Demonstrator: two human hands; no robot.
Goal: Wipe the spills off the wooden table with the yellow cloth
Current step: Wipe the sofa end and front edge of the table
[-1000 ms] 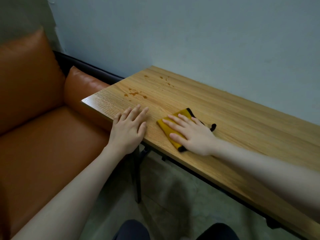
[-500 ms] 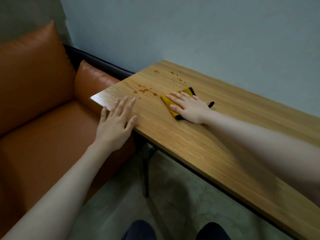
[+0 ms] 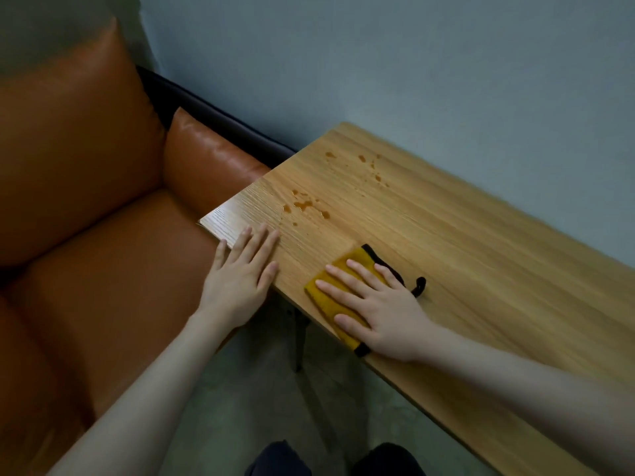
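At the near edge of the wooden table [image 3: 481,269], the right hand [image 3: 378,304] lies flat with fingers spread, pressing the yellow cloth [image 3: 343,269]; its black trim hangs just over that edge. The left hand [image 3: 240,273] rests flat, fingers spread, by the near left corner. Farther in, orange spills [image 3: 304,205] dot the wood, more droplets [image 3: 372,166] toward the far edge.
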